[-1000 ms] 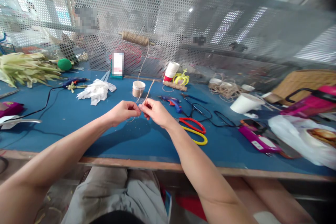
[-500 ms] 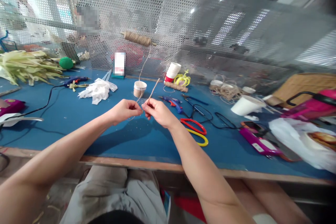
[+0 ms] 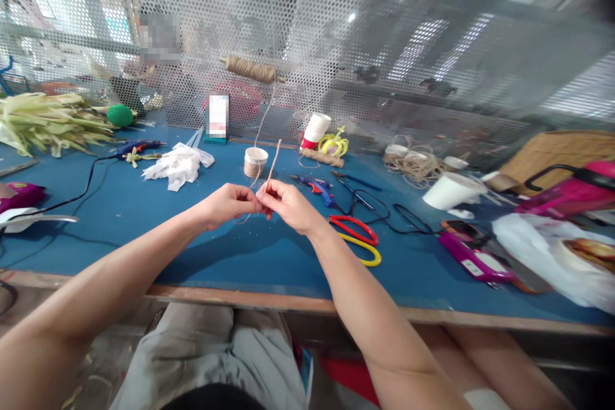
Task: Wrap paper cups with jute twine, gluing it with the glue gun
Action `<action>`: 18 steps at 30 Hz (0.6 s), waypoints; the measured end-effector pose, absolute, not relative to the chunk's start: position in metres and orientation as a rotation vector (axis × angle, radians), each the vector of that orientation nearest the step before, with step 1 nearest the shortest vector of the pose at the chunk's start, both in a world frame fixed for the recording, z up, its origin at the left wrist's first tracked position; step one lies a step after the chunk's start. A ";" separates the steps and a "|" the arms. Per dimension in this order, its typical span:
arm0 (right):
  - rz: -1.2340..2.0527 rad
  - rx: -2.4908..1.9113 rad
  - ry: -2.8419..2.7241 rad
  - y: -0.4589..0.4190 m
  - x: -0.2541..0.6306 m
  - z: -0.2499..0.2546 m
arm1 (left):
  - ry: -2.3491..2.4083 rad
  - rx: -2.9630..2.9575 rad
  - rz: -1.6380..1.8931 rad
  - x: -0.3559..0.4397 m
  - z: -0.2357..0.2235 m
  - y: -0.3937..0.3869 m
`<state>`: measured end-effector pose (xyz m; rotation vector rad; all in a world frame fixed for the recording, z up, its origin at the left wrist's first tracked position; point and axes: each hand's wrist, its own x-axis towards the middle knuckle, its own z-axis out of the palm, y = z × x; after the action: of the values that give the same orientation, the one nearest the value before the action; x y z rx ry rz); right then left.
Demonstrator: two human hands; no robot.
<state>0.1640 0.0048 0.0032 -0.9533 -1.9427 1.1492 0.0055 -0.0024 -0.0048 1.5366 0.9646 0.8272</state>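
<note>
My left hand (image 3: 231, 204) and my right hand (image 3: 284, 202) meet above the blue table, fingertips touching. Both are closed in a pinch. From the right fingers a thin brown stick-like length of twisted cord (image 3: 276, 155) points up, slightly tilted. A thin string (image 3: 267, 112) hangs from a twine spool (image 3: 250, 69) on the perforated screen and passes in front of a small paper cup (image 3: 255, 163) to my left fingers. Below the hands a loop of it shows. The cup, its lower part wrapped in brown, stands just beyond my hands. What lies between the fingertips is hidden.
Right of my hands lie red-and-yellow-handled scissors (image 3: 358, 240), a blue glue gun (image 3: 314, 187) and black cables. Crumpled white material (image 3: 177, 165) and corn husks (image 3: 52, 120) are at left. A purple device (image 3: 475, 257) and a plastic bag (image 3: 542, 256) sit at right.
The brown cord end in my right hand has swung left and stands more upright. My hands have come closer together, fingertips now overlapping.
</note>
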 end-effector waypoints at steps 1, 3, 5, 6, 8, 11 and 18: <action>1.203 -0.915 -1.932 0.005 0.164 0.003 | 0.936 1.517 0.810 0.005 -0.004 -0.003; 1.240 -0.900 -1.926 0.006 0.165 0.003 | 0.912 1.514 0.788 0.005 -0.002 -0.003; 1.189 -0.947 -1.945 0.007 0.166 0.001 | 0.939 1.568 0.801 0.006 -0.002 -0.004; 1.148 -0.979 -1.963 0.008 0.166 0.001 | 0.968 1.609 0.818 0.006 -0.003 -0.004; 1.059 -1.041 -2.003 0.008 0.165 0.000 | 1.027 1.690 0.850 0.007 -0.004 -0.003; 0.954 -1.111 -2.041 0.007 0.164 0.000 | 1.083 1.778 0.868 0.007 -0.007 -0.002; 0.852 -1.189 -2.021 0.007 0.161 -0.002 | 1.151 1.829 0.889 0.008 -0.009 -0.002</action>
<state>0.1608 0.0068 -0.0021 -1.1889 -2.0210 0.8524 0.0078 -0.0022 -0.0090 1.8289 1.1506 0.8889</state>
